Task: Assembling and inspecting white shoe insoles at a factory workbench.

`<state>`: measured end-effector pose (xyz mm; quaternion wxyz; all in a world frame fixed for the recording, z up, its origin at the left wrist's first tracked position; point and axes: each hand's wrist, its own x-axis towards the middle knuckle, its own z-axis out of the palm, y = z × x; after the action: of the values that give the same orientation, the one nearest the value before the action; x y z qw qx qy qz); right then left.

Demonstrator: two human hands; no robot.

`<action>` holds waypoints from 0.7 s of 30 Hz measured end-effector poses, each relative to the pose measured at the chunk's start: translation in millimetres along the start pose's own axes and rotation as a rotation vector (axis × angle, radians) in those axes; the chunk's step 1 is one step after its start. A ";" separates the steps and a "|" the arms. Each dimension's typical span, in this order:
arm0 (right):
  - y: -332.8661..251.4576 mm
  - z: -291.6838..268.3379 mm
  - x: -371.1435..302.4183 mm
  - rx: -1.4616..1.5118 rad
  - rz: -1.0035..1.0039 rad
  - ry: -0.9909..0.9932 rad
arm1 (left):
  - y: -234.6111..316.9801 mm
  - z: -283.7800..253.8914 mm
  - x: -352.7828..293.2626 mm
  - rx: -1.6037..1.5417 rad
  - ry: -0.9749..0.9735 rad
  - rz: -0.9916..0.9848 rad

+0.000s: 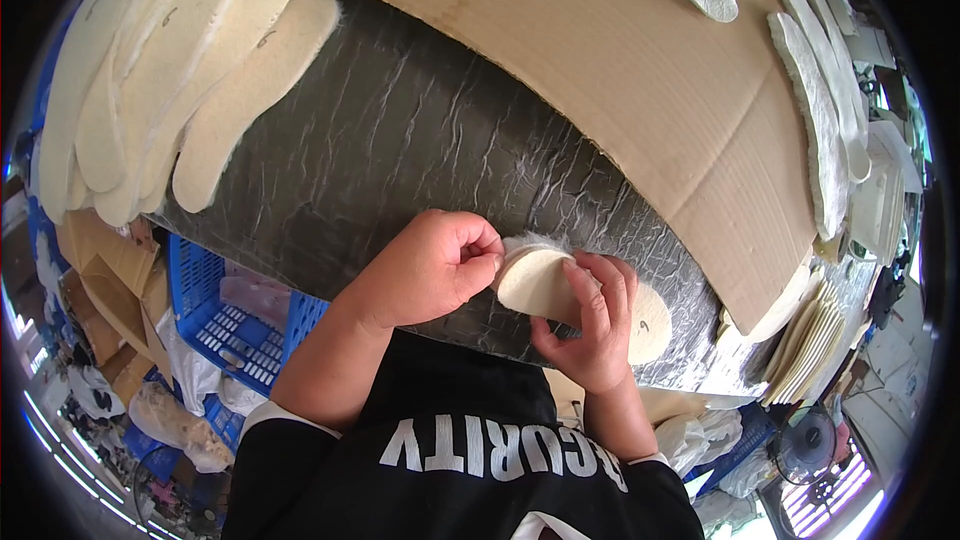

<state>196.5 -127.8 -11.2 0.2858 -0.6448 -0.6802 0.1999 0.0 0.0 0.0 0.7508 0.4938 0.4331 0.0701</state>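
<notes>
Here, low in the middle of the frame, both hands work on one cream felt insole [545, 285] lying on the dark wrapped table [420, 140]. The left hand [430, 270] is clenched, pinching the insole's fuzzy heel edge, while the right hand [590, 325] grips its middle from above. At upper left a fan of insoles [180, 80] lies overlapped, probably already handled. More rough-edged ones [820, 110] line the cardboard sheet [620, 70] at upper right, and a stack [810, 330] waits at lower right, so much seems left.
</notes>
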 end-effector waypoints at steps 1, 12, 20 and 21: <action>-0.1 0.3 0.4 0.002 0.000 0.002 | -0.6 0.3 -0.3 -0.031 0.012 -0.003; 4.4 3.8 2.8 0.021 0.003 0.004 | 1.3 3.4 -2.1 -0.024 0.017 0.018; 1.8 5.0 -4.0 0.053 0.121 0.003 | 5.2 8.6 -1.2 -0.003 0.052 -0.002; 1.5 4.2 -2.9 0.054 0.122 0.004 | 6.2 9.0 -1.6 -0.001 0.052 -0.003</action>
<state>194.9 -130.1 -15.7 0.2917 -0.6775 -0.6333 0.2342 7.5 -3.9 7.2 0.7398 0.4906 0.4530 0.0819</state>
